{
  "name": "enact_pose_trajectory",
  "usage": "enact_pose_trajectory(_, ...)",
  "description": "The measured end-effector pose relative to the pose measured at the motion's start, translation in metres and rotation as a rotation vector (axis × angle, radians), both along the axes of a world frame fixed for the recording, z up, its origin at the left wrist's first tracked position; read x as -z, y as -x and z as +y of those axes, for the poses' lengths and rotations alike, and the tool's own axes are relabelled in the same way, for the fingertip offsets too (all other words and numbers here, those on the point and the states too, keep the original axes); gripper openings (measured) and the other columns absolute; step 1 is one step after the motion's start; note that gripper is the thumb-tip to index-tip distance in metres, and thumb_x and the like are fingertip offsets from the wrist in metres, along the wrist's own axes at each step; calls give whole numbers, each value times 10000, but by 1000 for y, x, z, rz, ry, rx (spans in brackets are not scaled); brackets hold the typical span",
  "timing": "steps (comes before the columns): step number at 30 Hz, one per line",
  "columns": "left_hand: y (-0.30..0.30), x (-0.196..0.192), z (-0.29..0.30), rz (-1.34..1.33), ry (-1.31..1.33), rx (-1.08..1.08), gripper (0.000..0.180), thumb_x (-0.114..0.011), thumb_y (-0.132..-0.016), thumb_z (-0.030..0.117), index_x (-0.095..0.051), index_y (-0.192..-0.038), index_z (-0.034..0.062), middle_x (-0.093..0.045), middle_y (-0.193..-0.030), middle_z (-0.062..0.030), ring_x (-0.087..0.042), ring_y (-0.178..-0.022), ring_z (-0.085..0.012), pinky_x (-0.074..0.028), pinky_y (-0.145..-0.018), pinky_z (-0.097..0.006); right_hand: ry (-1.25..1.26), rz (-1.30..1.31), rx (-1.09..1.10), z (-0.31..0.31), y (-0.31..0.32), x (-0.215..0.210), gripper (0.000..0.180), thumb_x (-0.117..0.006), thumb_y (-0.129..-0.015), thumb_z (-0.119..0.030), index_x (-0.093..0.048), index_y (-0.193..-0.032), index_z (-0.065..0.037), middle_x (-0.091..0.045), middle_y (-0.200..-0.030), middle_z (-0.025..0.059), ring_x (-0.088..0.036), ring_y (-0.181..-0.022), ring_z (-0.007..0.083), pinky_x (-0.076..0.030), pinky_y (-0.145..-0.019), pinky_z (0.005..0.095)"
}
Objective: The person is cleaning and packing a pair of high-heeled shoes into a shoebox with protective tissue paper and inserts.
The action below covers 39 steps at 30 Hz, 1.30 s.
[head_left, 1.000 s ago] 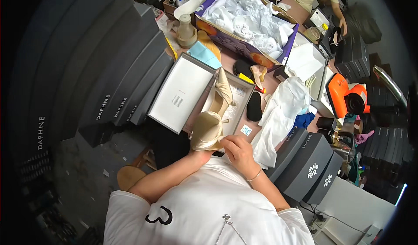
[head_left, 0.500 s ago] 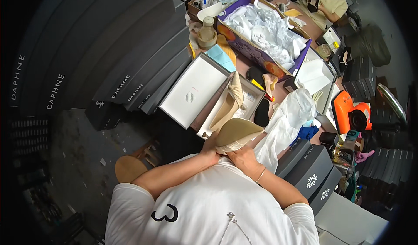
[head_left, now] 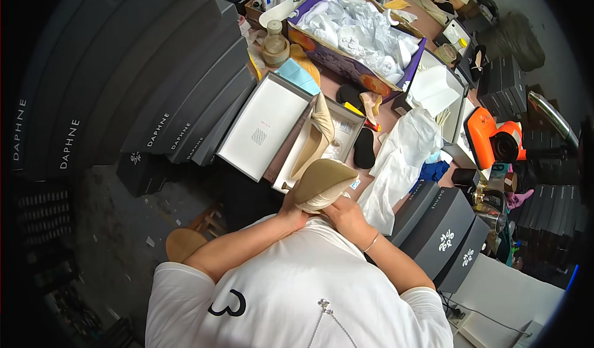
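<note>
Close to my chest, both hands hold a beige high-heeled shoe, its tan sole turned up and its pleated pale upper below. My left hand grips it on the heel side. My right hand closes on the upper's right side, with some fingers hidden under the shoe. Just beyond, a matching beige shoe lies in a white-lined shoebox. The box's lid lies inside-up to its left.
Stacked dark shoeboxes rise at left; more dark boxes stand at right. White tissue paper lies beside the open box. A purple carton full of white wrapping, a glass bottle and an orange device are farther off.
My view has shifted, and the surroundings sit slightly differently in it. The shoe in my hands has tilted a little, showing more sole. The co-worker at top right is now mostly cut off.
</note>
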State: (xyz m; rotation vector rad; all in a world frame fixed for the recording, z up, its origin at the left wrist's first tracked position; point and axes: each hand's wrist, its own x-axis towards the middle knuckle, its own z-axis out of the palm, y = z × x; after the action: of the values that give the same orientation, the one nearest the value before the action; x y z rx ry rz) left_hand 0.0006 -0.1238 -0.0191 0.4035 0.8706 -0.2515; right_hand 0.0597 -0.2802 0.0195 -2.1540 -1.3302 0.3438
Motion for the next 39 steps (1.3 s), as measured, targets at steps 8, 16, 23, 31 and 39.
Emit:
enact_pose_trajectory(8, -1, -9, -6, 41, -18, -39, 355, -506, -939, 409, -543, -1126, 109, -575, -1059, -45, -593, -951, -171, -523, -755, -332, 268, 13, -60, -1, 2, -26, 246, -556, -770, -79, -631, -1004, -89, -630, -914, 72, -640, -752, 247, -528, -621, 363)
enact_pose_trajectory(16, -6, -18, -3, 34, -53, 19, 434, -443, -961, 468, -539, -1162, 96, -585, -1041, -52, -590, -958, -173, -508, -819, -343, 92, -80, -16, 1, 7, -7, 211, -568, -766, -105, -635, -963, -72, -625, -875, 77, -637, -719, 246, -514, -588, 353)
enact_pose_trajectory(23, -4, -19, 3, 17, -49, 31, 430, -446, -965, 460, -533, -1167, 90, -576, -1085, -48, -572, -1000, -161, -504, -834, -338, -12, 2, 51, 2, 0, -17, 197, -563, -776, -112, -643, -951, -74, -612, -854, 88, -631, -662, 259, -505, -566, 372)
enact_pose_trajectory(31, -1, -2, -1, 35, -92, 30, 457, -436, -965, 475, -522, -1169, 75, -572, -1074, -44, -571, -996, -170, -508, -827, -341, 297, 59, -36, 2, 3, -21, 225, -561, -774, -97, -641, -983, -73, -611, -778, 99, -641, -691, 281, -516, -580, 385)
enact_pose_trajectory(39, -2, -13, -1, 48, -81, 39, 457, -450, -959, 490, -533, -1150, 83, -568, -1081, -42, -553, -1006, -152, -470, -883, -323, 233, -36, -38, 6, 7, 2, 206, -550, -787, -106, -634, -973, -70, -633, -827, 102, -636, -666, 269, -509, -559, 377)
